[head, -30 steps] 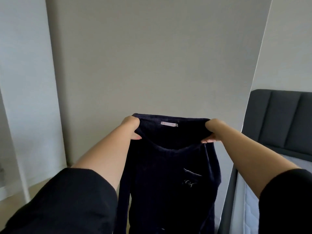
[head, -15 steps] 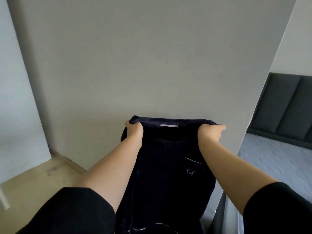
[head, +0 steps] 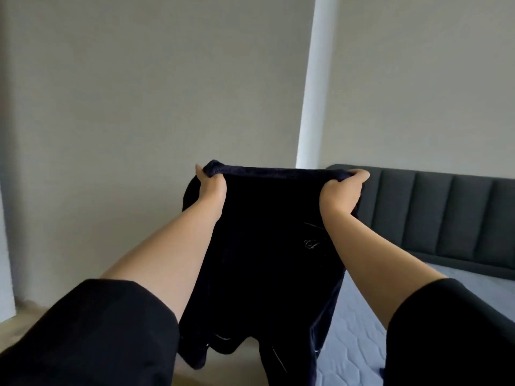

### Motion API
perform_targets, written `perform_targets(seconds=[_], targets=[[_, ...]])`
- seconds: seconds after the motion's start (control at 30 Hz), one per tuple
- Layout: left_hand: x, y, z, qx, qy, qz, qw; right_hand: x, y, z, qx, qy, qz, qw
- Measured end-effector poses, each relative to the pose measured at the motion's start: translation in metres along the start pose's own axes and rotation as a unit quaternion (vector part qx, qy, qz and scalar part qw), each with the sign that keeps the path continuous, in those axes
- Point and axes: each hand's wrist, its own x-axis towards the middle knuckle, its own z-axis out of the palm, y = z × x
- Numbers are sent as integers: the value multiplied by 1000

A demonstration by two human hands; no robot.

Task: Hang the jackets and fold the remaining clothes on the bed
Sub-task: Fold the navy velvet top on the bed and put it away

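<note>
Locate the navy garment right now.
Head view, centre: the navy garment hangs in the air, its top edge gripped by the left hand and right hand, left of the grey headboard.

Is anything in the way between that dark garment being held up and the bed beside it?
Nothing visible is. The left hand and right hand grip the dark garment by its top edge, holding it in the air; the mattress lies to its right and lower, with only open space between.
</note>
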Motion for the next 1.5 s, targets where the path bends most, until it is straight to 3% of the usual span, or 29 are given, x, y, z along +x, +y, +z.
perform_targets(seconds=[0.23, 0.47, 0.67, 0.87, 0.97, 1.07, 1.17, 1.27, 1.33, 1.43, 1.5], targets=[[-72, 81, 56, -21, -46, 80, 996, 34, -83, -106, 3, 73, -126, 989], [-135, 57, 115, -32, -145, 103, 983, 57, -69, -180, -148, 170, -180, 957], [-147, -57, 154, 102, -203, -48, 973, 70, 59, -218, -252, 181, -95, 946], [-128, -182, 195, 197, -235, -138, 942, 74, 202, -233, -340, 125, 29, 932], [-103, -220, 220, 181, -241, -164, 939, 93, 238, -225, -348, 83, 74, 931], [-78, -248, 237, 89, -244, -209, 943, 111, 260, -212, -288, 21, 100, 952], [-67, -290, 230, 62, -305, -230, 922, 99, 296, -206, -311, -59, 175, 932], [-80, -354, 206, 209, -368, -239, 874, 47, 349, -207, -381, -157, 210, 887], [-100, -400, 182, 342, -425, -220, 809, -3, 389, -207, -415, -242, 238, 844], [-136, -465, 141, 527, -538, -162, 638, -85, 439, -210, -512, -358, 292, 724], [-159, -493, 120, 599, -582, -121, 537, -130, 460, -219, -576, -392, 289, 657]])
